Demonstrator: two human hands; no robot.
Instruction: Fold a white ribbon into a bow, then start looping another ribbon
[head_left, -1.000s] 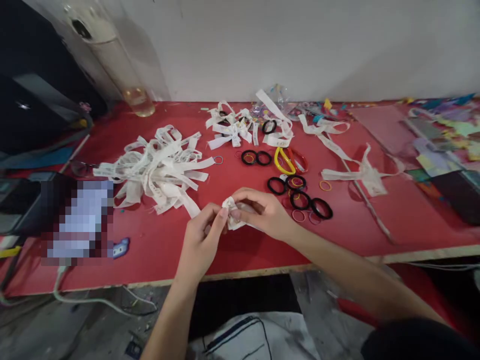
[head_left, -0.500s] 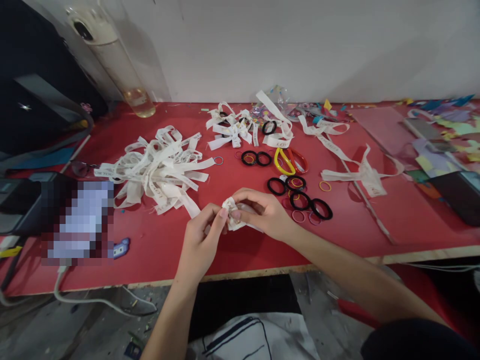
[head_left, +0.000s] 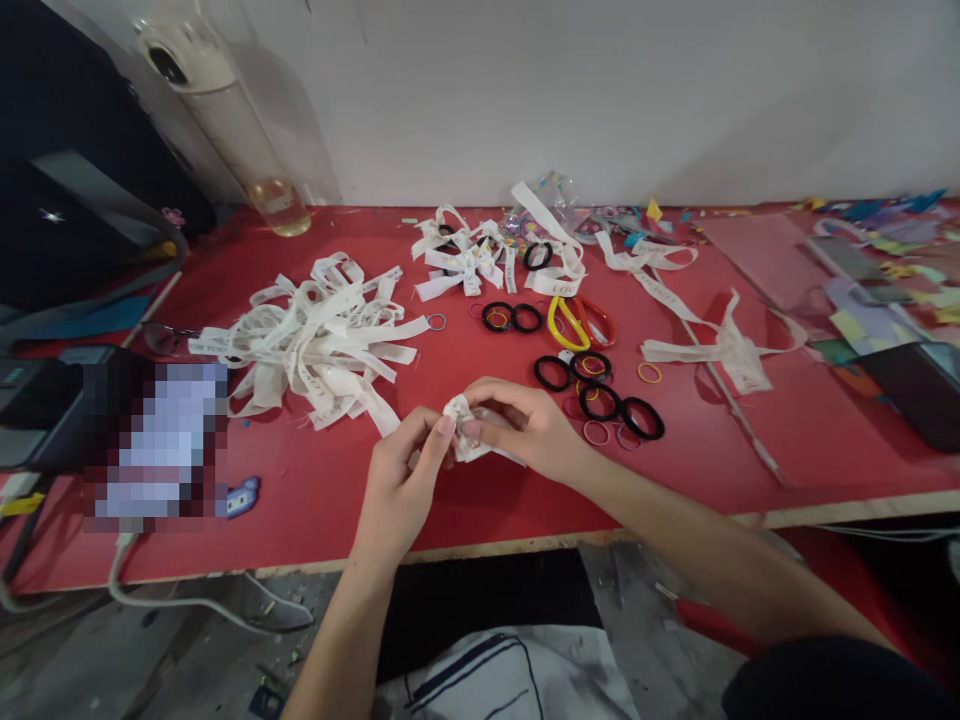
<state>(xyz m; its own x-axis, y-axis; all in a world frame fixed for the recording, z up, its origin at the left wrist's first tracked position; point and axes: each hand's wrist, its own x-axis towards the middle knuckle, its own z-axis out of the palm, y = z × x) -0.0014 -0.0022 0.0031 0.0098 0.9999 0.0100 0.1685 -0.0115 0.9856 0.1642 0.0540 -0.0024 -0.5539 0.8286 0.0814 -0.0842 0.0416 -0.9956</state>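
Note:
Between my two hands, above the near part of the red table, is a bunched white ribbon. My left hand pinches its left side between thumb and fingers. From the right, my right hand is closed on the same ribbon, and a loose end shows under its fingers. Part of the ribbon is hidden by the fingers. Black hair ties and small coloured rubber bands lie just right of my right hand. A heap of printed white ribbons spreads to the left.
Yellow-and-red-handled scissors lie behind the hair ties. More ribbon pieces are at the back and a ribbon at the right. A bottle leans on the wall. A blurred-out phone with a cable lies left, near a purple object.

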